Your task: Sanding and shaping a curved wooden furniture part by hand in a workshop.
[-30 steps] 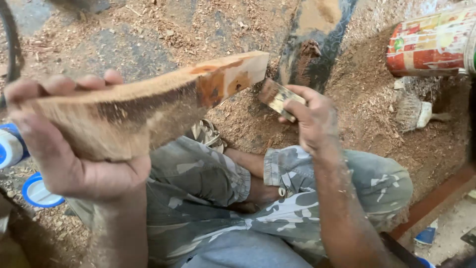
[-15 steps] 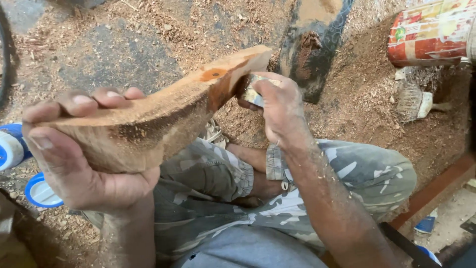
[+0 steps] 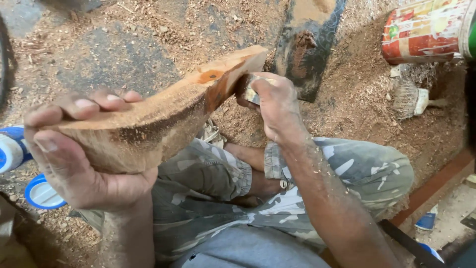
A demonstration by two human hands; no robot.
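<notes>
While sawdust covers the ground all around, a person sits cross-legged in camouflage trousers point(image 3: 317, 198) and holds a curved slab of wood point(image 3: 163, 116) up over the lap. The left hand point(image 3: 74, 159) clamps the near end of the slab, thumb on the near face and fingers point(image 3: 89, 104) curled over the top edge, so its grip is closed on the wood. The slab slants up and away toward the right, its far end showing a reddish, freshly cut face. The right hand point(image 3: 275, 106) is closed around a small pale block point(image 3: 250, 93), pressed against the slab's underside just below that far end; most of the block is hidden by the fingers. Sawdust clings to both forearms. On the ground beyond lie a dark board point(image 3: 305, 49), a red and white printed tin point(image 3: 426, 32) on its side and a dusty brush point(image 3: 409, 99). Blue and white lids point(image 3: 42, 191) lie at the left edge.
</notes>
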